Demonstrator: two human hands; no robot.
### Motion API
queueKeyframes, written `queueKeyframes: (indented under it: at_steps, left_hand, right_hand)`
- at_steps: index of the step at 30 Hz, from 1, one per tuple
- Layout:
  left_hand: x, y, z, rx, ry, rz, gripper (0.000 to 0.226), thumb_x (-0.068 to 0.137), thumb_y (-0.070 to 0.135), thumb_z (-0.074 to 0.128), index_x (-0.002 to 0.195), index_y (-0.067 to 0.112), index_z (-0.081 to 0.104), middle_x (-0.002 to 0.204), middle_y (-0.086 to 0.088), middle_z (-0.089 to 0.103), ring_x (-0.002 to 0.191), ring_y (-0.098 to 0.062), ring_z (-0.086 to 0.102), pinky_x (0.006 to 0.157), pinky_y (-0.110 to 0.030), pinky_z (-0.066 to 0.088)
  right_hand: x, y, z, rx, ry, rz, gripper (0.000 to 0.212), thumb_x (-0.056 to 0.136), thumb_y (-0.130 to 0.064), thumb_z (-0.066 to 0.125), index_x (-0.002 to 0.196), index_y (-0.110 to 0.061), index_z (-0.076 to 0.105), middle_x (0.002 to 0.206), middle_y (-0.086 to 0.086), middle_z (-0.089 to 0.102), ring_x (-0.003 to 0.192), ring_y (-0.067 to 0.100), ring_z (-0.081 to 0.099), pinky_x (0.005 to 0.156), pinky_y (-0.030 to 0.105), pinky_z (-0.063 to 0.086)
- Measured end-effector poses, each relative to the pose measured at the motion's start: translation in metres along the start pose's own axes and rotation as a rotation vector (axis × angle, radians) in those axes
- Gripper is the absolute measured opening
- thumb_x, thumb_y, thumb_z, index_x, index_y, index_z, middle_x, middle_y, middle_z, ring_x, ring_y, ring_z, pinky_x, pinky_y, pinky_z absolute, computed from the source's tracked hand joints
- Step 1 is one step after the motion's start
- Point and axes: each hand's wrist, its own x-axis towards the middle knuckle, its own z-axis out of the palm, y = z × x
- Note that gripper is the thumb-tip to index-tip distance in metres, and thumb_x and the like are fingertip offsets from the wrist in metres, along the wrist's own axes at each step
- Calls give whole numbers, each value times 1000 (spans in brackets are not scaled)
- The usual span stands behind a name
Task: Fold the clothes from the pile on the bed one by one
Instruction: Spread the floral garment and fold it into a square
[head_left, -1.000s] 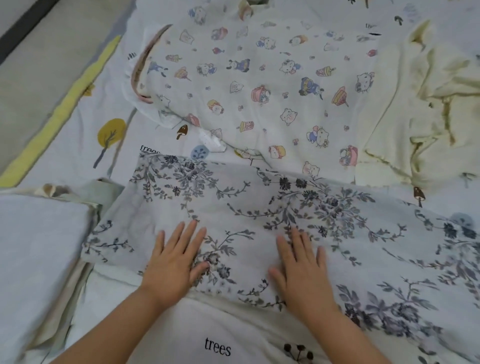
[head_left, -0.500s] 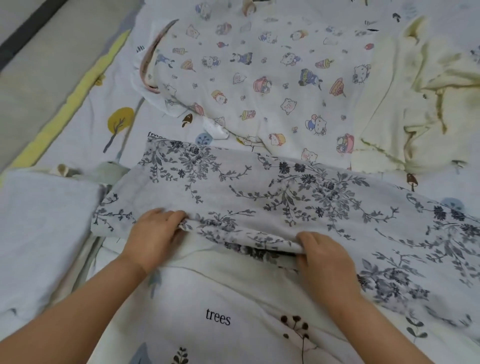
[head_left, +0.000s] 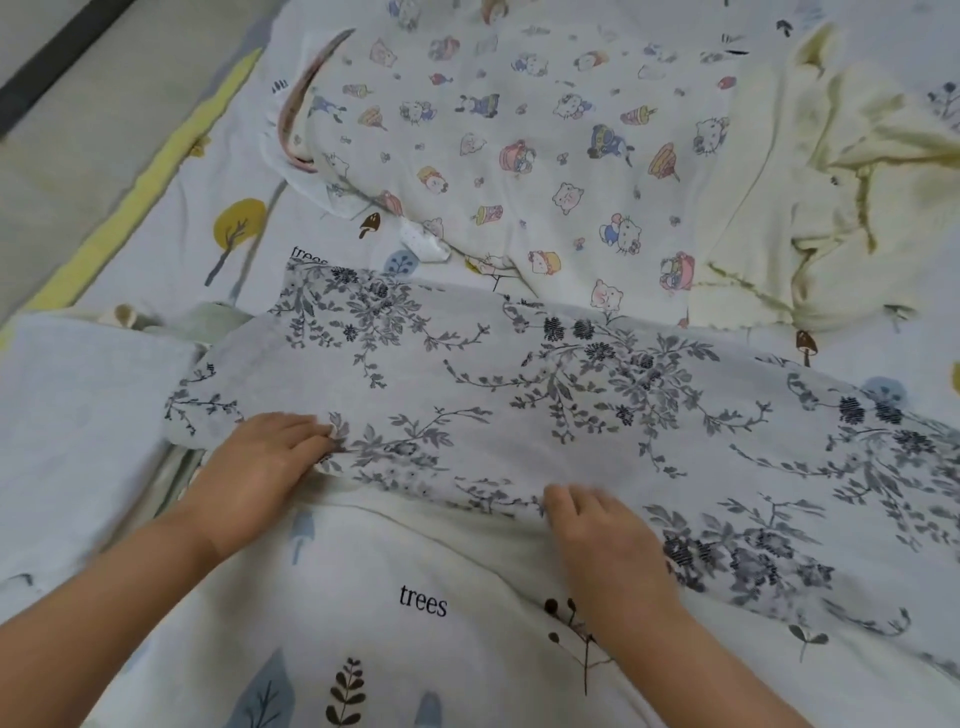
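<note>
A white garment with a grey-blue floral print (head_left: 545, 395) lies spread across the bed in front of me. My left hand (head_left: 260, 462) grips its near edge at the left, fingers curled under the cloth. My right hand (head_left: 602, 540) grips the same near edge further right, slightly blurred, fingertips tucked under the hem. Beyond it lies a white garment with a cartoon print (head_left: 519, 145) and, at the far right, a crumpled pale yellow garment (head_left: 841, 197).
The bed sheet (head_left: 415, 649) is white with tree and leaf prints and the word "trees". A folded pale blue-white cloth (head_left: 72, 415) lies at the left over other folded pieces. The bed's yellow edge (head_left: 140, 197) and the floor are at the far left.
Both hands went from lying flat on the floral garment to gripping its near edge, which is now lifted slightly off the sheet. The right hand has shifted a little.
</note>
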Motion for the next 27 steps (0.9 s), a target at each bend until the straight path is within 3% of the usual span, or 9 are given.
queueKeyframes:
  at_steps: [4,6,8,11,16,18,20,23,27]
  left_hand:
    - [-12,43,16,42,-147,-99,67,79,62,50,113,7,68,119,-17,64,106,-35,63,89,-53,47]
    - [-5,75,24,15,-206,-95,87,58,65,73,123,8,61,128,-17,58,115,-35,57,93,-55,41]
    - [9,98,31,-47,-154,-106,90,44,44,90,120,4,63,125,-18,60,112,-37,59,90,-56,45]
    - [28,106,31,-106,-7,-123,75,33,-10,86,106,-1,69,110,-20,67,95,-37,67,77,-51,54]
    - [13,96,24,-25,-64,19,82,27,-22,81,106,0,70,111,-23,66,95,-41,66,71,-53,55]
    - [5,92,21,17,-132,21,85,31,-18,83,112,3,68,119,-20,63,103,-40,63,77,-54,52]
    - [6,99,18,31,-226,30,87,45,-11,83,126,7,58,132,-20,52,116,-40,54,90,-51,47]
    - [16,118,16,45,-430,-41,78,87,20,56,150,15,10,153,-18,-3,143,-38,9,115,-48,10]
    - [32,170,15,-97,-286,95,71,73,47,66,133,13,53,140,-15,47,124,-34,49,95,-55,41]
  right_hand:
    - [-4,-4,10,-1,-181,-15,52,76,8,55,123,-10,44,116,10,51,106,24,49,89,33,41]
    - [1,-3,8,58,-233,46,55,81,9,46,130,-13,38,124,6,49,112,21,46,90,30,37]
    - [1,-5,5,66,-184,46,51,76,6,55,124,-11,48,115,7,57,103,22,54,81,27,42]
    - [-11,3,9,13,-47,26,57,35,1,87,89,-7,71,83,9,70,76,26,68,64,29,56]
    - [-41,52,9,-127,-71,174,84,25,8,88,107,3,68,112,27,64,104,47,60,86,59,47]
    - [-51,63,8,-128,-132,221,81,40,11,85,117,4,62,121,29,58,111,49,55,93,59,44]
    - [-58,64,16,-158,-300,181,80,76,8,66,145,0,26,150,27,25,136,48,24,114,53,19]
    - [-67,69,24,-70,-394,96,74,94,-4,41,150,-12,-7,157,13,-10,144,34,-9,117,41,-5]
    - [-74,87,15,314,-91,181,61,96,-30,40,148,-35,8,153,-14,-4,143,7,-11,112,28,-13]
